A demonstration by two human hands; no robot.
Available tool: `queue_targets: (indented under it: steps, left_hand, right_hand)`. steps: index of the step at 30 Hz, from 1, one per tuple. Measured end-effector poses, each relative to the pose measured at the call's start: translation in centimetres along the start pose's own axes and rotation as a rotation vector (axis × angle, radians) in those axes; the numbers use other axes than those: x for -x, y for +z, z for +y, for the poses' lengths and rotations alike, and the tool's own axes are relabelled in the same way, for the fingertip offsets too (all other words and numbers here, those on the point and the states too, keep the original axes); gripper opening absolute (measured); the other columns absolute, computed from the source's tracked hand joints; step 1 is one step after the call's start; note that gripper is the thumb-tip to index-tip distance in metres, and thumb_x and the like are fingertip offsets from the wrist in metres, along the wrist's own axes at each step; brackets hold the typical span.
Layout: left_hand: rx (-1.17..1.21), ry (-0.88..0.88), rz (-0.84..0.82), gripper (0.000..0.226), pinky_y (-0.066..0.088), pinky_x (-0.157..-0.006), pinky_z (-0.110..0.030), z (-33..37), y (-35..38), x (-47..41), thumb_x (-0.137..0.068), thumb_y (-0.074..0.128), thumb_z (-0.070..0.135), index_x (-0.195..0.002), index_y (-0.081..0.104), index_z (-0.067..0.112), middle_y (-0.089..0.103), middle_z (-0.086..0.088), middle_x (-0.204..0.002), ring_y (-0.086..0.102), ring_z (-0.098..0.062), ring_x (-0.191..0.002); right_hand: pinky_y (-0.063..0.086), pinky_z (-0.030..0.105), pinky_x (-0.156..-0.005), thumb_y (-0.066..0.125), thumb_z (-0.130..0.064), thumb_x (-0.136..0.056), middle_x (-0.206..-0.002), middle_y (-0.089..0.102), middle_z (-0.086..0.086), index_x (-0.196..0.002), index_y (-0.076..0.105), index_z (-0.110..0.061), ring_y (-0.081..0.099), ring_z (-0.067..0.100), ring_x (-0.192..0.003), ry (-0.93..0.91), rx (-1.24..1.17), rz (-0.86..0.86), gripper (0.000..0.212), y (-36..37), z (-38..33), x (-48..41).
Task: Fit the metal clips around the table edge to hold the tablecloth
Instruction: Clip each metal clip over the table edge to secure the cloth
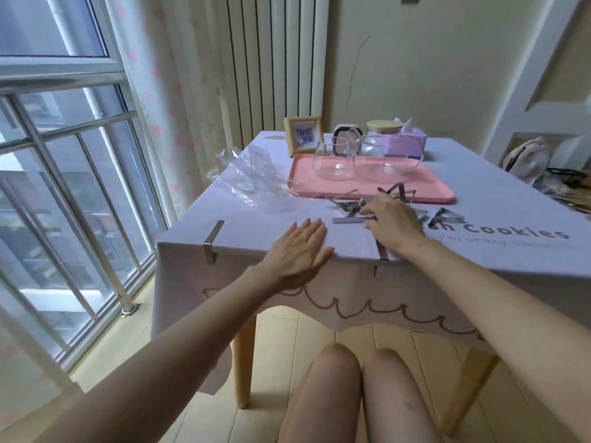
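A pale lilac tablecloth (262,219) covers the table. One metal clip (212,239) sits over the near edge towards the left corner. A second clip (382,255) grips the near edge below my right wrist. My left hand (299,251) lies flat on the cloth at the edge, fingers apart, holding nothing. My right hand (391,223) reaches into a pile of loose clips (353,207) in front of the tray, fingers closing on a flat clip (350,219).
A pink tray (428,185) holds a glass cup (334,158) and a glass teapot (383,148). Crumpled clear plastic (246,172) lies at the left. A photo frame (302,134) and purple tissue box (406,143) stand behind. A window railing runs along the left.
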State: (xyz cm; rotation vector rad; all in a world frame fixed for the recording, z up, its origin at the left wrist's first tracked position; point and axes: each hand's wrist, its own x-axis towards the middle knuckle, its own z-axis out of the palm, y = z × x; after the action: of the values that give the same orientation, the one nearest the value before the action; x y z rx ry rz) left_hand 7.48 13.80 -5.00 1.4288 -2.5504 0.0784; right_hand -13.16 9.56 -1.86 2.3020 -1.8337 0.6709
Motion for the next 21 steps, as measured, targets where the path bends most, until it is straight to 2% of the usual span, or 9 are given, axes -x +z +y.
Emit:
queue_targets:
  steps: [4, 6, 9, 11, 12, 14, 17, 19, 21]
  left_hand:
    - [0.04, 0.07, -0.047, 0.069, 0.003, -0.118, -0.035, 2.3, 0.2, -1.2, -0.092, 0.007, 0.047, -0.149, 0.014, 0.009, 0.01, -0.009, -0.157, 0.007, -0.021, -0.145]
    - [0.104, 0.088, -0.039, 0.06, 0.01, -0.116, -0.035, 3.0, 0.1, -1.9, -0.099, 0.02, 0.043, -0.148, 0.019, 0.009, 0.018, -0.009, -0.156, 0.014, -0.023, -0.144]
    - [0.333, -0.019, 0.197, 0.049, 0.039, -0.095, -0.037, 3.6, 0.2, -2.7, -0.092, 0.052, 0.031, -0.135, 0.037, 0.011, 0.043, -0.013, -0.137, 0.043, -0.028, -0.122]
    - [0.263, -0.042, 0.397, 0.049, 0.048, -0.081, -0.038, 4.2, 0.0, -3.5, -0.082, 0.067, 0.024, -0.125, 0.046, 0.011, 0.045, -0.013, -0.128, 0.047, -0.029, -0.111]
    - [0.164, -0.031, 0.455, 0.051, 0.049, -0.075, -0.038, 4.4, -0.2, -4.0, -0.077, 0.072, 0.022, -0.122, 0.05, 0.011, 0.048, -0.013, -0.124, 0.049, -0.031, -0.106]
    - [0.015, 0.001, 0.521, 0.047, 0.046, -0.065, -0.036, 4.9, -0.9, -5.0, -0.067, 0.08, 0.019, -0.108, 0.059, 0.009, 0.056, -0.013, -0.107, 0.053, -0.032, -0.09]
    - [-0.027, 0.077, 0.608, 0.027, 0.031, -0.051, -0.028, 5.5, -1.7, -6.1, -0.06, 0.082, 0.01, -0.075, 0.059, 0.007, 0.057, -0.01, -0.075, 0.051, -0.029, -0.064]
    - [0.033, 0.042, 0.625, 0.022, 0.03, -0.045, -0.027, 5.3, -2.0, -6.4, -0.067, 0.079, 0.011, -0.072, 0.058, 0.006, 0.055, -0.009, -0.072, 0.051, -0.028, -0.06]
    - [0.132, -0.092, 0.659, 0.017, 0.039, -0.046, -0.031, 4.9, -2.1, -6.5, -0.08, 0.071, 0.019, -0.08, 0.061, 0.005, 0.057, -0.009, -0.08, 0.053, -0.028, -0.063]
  right_hand:
    - [0.034, 0.026, -0.073, 0.062, -0.014, -0.085, -0.1, 0.057, 0.006, -0.086, 0.069, -0.012, 0.054, 0.025, -0.097, -0.004, -0.061, 0.005, 0.007, -0.5, 0.3, 0.3]
    - [0.036, 0.028, -0.071, 0.062, -0.013, -0.084, -0.096, 0.056, 0.004, -0.081, 0.068, -0.012, 0.056, 0.024, -0.092, 0.017, -0.125, -0.001, 0.007, -0.8, 0.6, 0.2]
    - [0.047, 0.035, -0.078, 0.064, -0.012, -0.082, -0.092, 0.053, 0.002, -0.076, 0.068, -0.012, 0.059, 0.023, -0.086, 0.099, -0.292, -0.004, 0.007, -1.6, 1.2, 0.0]
    - [0.052, 0.038, -0.078, 0.064, -0.01, -0.082, -0.093, 0.054, 0.005, -0.074, 0.067, -0.012, 0.063, 0.024, -0.083, 0.132, -0.422, 0.01, 0.009, -2.2, 1.6, 0.0]
    - [0.053, 0.034, -0.074, 0.064, -0.009, -0.082, -0.094, 0.054, 0.005, -0.074, 0.066, -0.011, 0.064, 0.024, -0.083, 0.131, -0.473, 0.005, 0.009, -2.6, 1.5, 0.1]
    - [0.049, 0.021, -0.063, 0.063, -0.007, -0.084, -0.089, 0.052, 0.001, -0.076, 0.063, -0.008, 0.064, 0.025, -0.083, 0.092, -0.54, -0.04, 0.008, -3.5, 1.0, 0.5]
    - [0.052, 0.021, -0.065, 0.063, -0.008, -0.086, -0.087, 0.054, -0.002, -0.085, 0.062, -0.006, 0.064, 0.024, -0.08, 0.02, -0.623, -0.024, 0.002, -3.9, 0.4, 1.5]
    - [0.055, 0.028, -0.076, 0.06, -0.013, -0.089, -0.106, 0.056, 0.004, -0.106, 0.055, -0.01, 0.065, 0.023, -0.086, 0.078, -0.764, 0.045, 0.018, -3.4, 0.5, 2.4]
    - [0.051, 0.035, -0.087, 0.051, -0.023, -0.095, -0.12, 0.055, 0.005, -0.121, 0.046, -0.014, 0.064, 0.02, -0.095, 0.171, -0.858, 0.083, 0.028, -2.7, 0.8, 3.6]
